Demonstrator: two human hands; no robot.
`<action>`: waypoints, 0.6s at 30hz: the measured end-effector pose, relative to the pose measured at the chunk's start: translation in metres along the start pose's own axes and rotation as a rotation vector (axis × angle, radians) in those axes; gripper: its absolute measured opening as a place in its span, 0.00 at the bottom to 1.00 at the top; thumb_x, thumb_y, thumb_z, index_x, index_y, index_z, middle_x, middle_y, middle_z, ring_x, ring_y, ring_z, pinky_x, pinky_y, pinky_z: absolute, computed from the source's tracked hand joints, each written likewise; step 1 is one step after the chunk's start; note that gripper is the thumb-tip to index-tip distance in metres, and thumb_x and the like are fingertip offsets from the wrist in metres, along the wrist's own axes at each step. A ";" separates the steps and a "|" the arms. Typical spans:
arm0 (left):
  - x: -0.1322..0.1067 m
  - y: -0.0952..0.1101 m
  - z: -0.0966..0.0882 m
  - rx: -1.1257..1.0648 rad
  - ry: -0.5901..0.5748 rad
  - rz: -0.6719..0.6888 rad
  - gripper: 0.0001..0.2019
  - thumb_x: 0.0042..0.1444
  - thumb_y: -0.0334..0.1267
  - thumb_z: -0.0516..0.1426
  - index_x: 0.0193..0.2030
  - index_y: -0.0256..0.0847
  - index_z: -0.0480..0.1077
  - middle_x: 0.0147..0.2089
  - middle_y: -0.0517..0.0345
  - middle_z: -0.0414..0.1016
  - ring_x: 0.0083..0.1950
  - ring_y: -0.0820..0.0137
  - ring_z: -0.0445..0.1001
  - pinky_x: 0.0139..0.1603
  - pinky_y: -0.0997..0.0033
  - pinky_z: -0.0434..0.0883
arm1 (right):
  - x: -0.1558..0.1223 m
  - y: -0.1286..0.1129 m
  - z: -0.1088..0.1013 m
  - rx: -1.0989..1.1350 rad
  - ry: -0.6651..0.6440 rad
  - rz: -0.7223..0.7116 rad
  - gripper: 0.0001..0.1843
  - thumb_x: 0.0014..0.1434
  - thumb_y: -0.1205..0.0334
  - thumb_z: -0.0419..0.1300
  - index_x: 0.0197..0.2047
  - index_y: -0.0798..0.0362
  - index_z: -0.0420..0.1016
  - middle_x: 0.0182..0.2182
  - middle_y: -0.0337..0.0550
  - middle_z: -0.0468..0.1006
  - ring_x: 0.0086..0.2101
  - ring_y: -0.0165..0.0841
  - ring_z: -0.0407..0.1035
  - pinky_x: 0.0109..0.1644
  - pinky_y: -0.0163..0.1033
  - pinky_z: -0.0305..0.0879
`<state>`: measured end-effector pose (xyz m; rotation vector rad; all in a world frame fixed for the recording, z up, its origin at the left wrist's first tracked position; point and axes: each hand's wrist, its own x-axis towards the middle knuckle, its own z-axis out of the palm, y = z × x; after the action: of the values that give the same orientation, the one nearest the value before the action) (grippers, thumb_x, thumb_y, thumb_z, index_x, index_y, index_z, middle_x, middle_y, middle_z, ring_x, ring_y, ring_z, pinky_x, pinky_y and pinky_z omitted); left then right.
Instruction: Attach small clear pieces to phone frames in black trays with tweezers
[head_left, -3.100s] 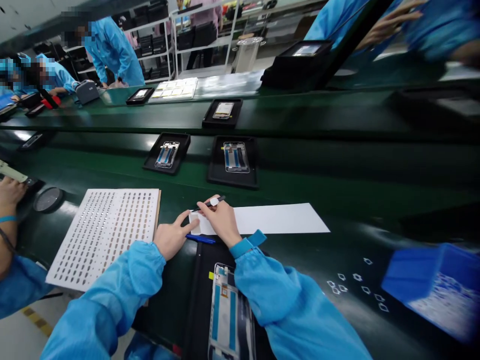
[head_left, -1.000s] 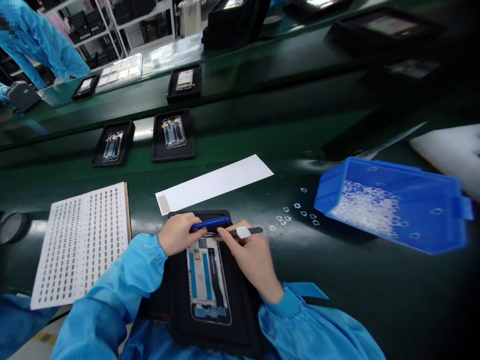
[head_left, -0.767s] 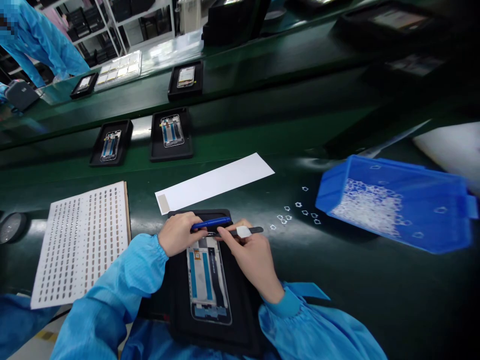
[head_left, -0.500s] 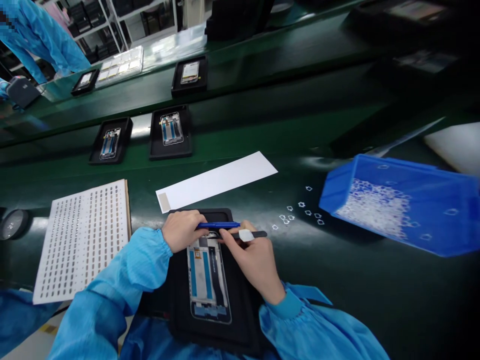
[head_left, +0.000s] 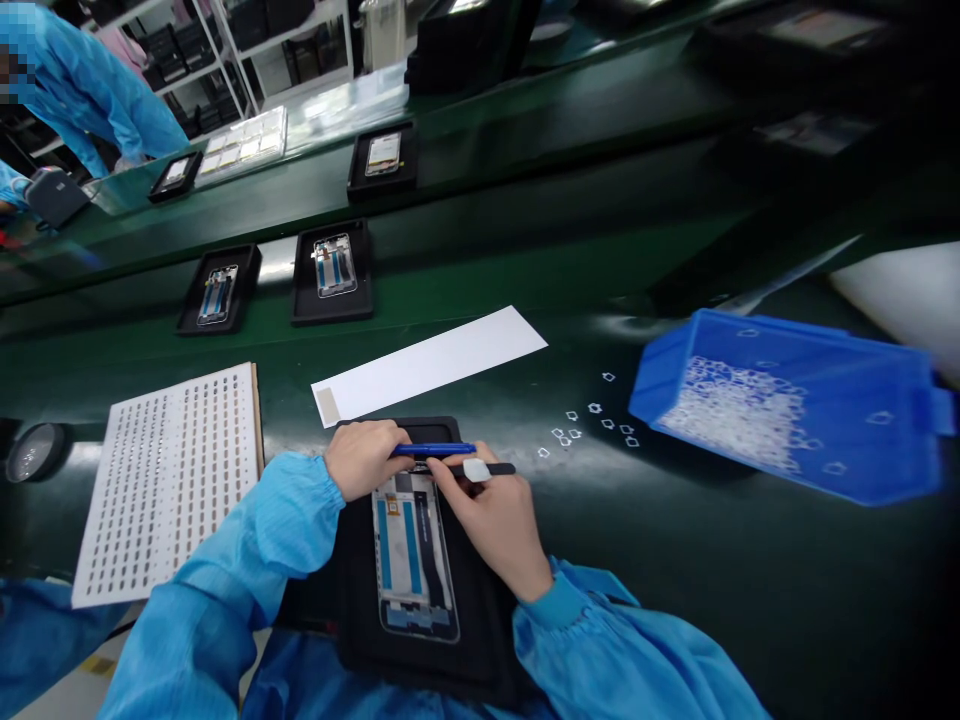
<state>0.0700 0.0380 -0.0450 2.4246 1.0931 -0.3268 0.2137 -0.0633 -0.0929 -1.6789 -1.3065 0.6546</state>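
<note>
My left hand is closed around a blue pen-like tool, which lies crosswise over the top of an open phone body. Between the fingers of my right hand are dark tweezers with a white wrapping on them. Their tips point left to the phone's top end, where my fingers and the pen-like tool partly hide the contact. The phone shows blue strips and a black ribbon, and it rests in a black tray near my body.
A blue bin of small white rings stands at right, with several loose rings beside it. A white strip lies ahead; a perforated white board is at left. Trayed phones stand further back. A co-worker is at upper left.
My right hand and the tweezers have shifted slightly left, closer to the phone's top end. The left hand and the pen-like tool stay nearly in place; the trayed phone ahead has moved slightly left.
</note>
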 end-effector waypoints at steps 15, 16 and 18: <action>-0.129 -0.019 0.059 -0.409 0.398 -0.323 0.20 0.62 0.47 0.53 0.58 0.45 0.69 0.44 0.51 0.72 0.44 0.61 0.76 0.46 0.63 0.75 | -0.005 0.015 0.007 0.365 0.236 0.068 0.15 0.64 0.48 0.53 0.40 0.50 0.70 0.36 0.45 0.74 0.37 0.38 0.71 0.43 0.44 0.69; -0.141 -0.016 0.073 -0.434 0.366 -0.329 0.22 0.60 0.48 0.54 0.60 0.46 0.68 0.45 0.50 0.72 0.45 0.60 0.76 0.47 0.63 0.75 | -0.006 0.015 0.010 0.369 0.222 0.063 0.15 0.65 0.48 0.52 0.41 0.50 0.71 0.37 0.46 0.75 0.38 0.38 0.71 0.45 0.44 0.69; -0.159 -0.009 0.102 -0.500 0.331 -0.329 0.29 0.58 0.49 0.56 0.67 0.50 0.61 0.51 0.49 0.71 0.51 0.58 0.75 0.51 0.63 0.75 | -0.009 0.013 0.014 0.386 0.208 0.056 0.16 0.66 0.48 0.51 0.42 0.50 0.72 0.39 0.46 0.75 0.38 0.38 0.71 0.46 0.45 0.69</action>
<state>-0.0435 -0.1102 -0.0743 1.8895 1.5102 0.2368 0.2056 -0.0678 -0.1124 -1.4264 -0.9213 0.6949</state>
